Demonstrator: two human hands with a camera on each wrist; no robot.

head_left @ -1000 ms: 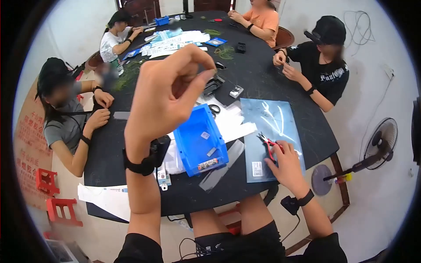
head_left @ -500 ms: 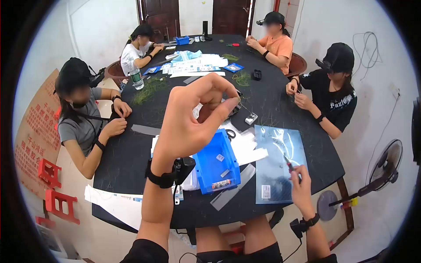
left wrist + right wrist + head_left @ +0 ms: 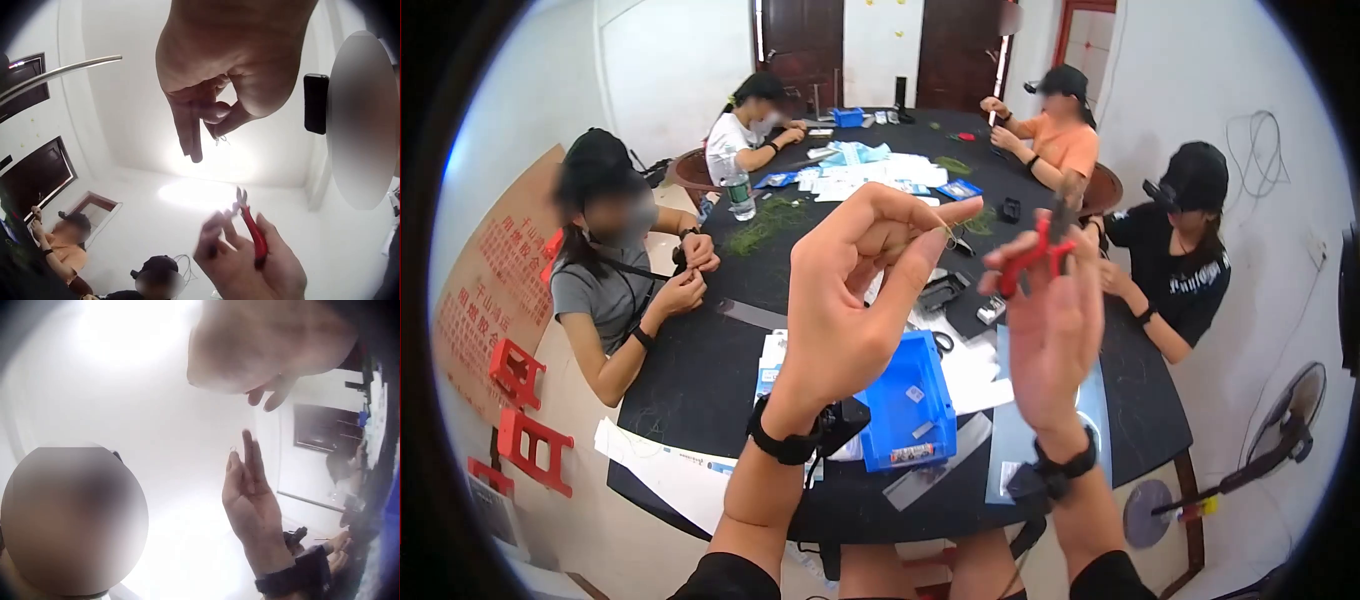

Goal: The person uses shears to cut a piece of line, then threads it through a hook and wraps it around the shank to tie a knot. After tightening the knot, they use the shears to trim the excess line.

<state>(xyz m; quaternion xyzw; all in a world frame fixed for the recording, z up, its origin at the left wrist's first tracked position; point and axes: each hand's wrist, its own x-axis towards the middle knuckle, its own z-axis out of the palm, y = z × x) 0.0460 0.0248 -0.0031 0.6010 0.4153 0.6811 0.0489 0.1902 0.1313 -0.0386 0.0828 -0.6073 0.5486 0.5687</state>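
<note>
My left hand (image 3: 855, 290) is raised above the table, pinching a thin looped strand (image 3: 952, 236) between thumb and index finger. In the left wrist view the small loops of the strand (image 3: 221, 140) stick out from the fingertips. Beside it on the right, my right hand (image 3: 1050, 340) holds red-handled nippers (image 3: 1040, 260), blurred, with the jaws upward. The left wrist view shows the nippers (image 3: 252, 231) lying against the right hand (image 3: 250, 259), jaws up and parted. A gap separates the two hands.
Below the hands are a blue bin (image 3: 910, 390), a blue translucent sheet (image 3: 1003, 450), black scissors (image 3: 943, 343) and white papers. Green strands (image 3: 765, 225) and a bottle (image 3: 741, 197) lie farther back. Several people sit around the black table (image 3: 700, 400). A fan (image 3: 1280, 400) stands at right.
My right hand has risen from over the blue sheet to beside my left hand, bringing the nippers up. The left hand keeps its pinch, its index finger now straighter. The head view has shifted.
</note>
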